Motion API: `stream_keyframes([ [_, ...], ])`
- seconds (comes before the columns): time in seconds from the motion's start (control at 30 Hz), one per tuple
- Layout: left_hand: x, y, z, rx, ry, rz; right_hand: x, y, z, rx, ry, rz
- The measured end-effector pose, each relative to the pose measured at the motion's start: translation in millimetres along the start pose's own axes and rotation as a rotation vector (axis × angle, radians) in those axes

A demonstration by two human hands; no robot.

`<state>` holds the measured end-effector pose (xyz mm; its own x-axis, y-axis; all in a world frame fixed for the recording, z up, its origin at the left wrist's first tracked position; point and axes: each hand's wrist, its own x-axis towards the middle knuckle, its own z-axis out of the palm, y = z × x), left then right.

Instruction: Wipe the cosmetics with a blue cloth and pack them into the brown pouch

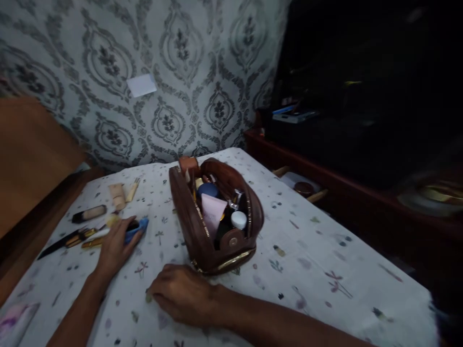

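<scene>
My left hand (116,243) is low over the left part of the bed-like white surface, its thumb and fingers around a small blue item (142,227) with a dark part, whose kind I cannot make out. Close to the fingers lie makeup brushes (81,237). Curled on the patterned cloth, my right hand (184,293) rests just in front of a brown toiletry bag (186,231); anything inside its fingers is hidden. Unzipped at the top, the bag holds a pale pink tube (212,212), a white-lidded jar (238,220), a dark blue round thing (207,190) and other small items.
Beyond my left hand lie a beige tube (117,196), a slim cream tube (132,190) and a black-capped bottle (89,213). A pink-and-white packet (16,324) sits at the lower left. On the right, an open drawer (320,195) of dark furniture borders the cloth.
</scene>
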<state>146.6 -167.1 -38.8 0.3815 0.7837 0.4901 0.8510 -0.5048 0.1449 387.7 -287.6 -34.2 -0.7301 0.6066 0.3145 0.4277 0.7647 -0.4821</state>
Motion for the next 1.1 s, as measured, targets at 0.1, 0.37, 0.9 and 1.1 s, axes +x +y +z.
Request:
stream_keyframes([
  [0.1, 0, 3, 0, 0.026, -0.081, -0.054, 0, 1, 2, 0.057, 0.029, 0.009],
  [0.37, -1, 21, 0, 0.243, -0.108, -0.197, 2, 3, 13, 0.144, 0.1, 0.031],
  [0.9, -5, 23, 4, -0.154, -0.092, -0.168, 3, 4, 15, 0.242, 0.192, 0.041],
  [1.1, -6, 22, 3, -0.131, -0.121, -0.131, 3, 4, 13, 0.241, 0.16, 0.037],
])
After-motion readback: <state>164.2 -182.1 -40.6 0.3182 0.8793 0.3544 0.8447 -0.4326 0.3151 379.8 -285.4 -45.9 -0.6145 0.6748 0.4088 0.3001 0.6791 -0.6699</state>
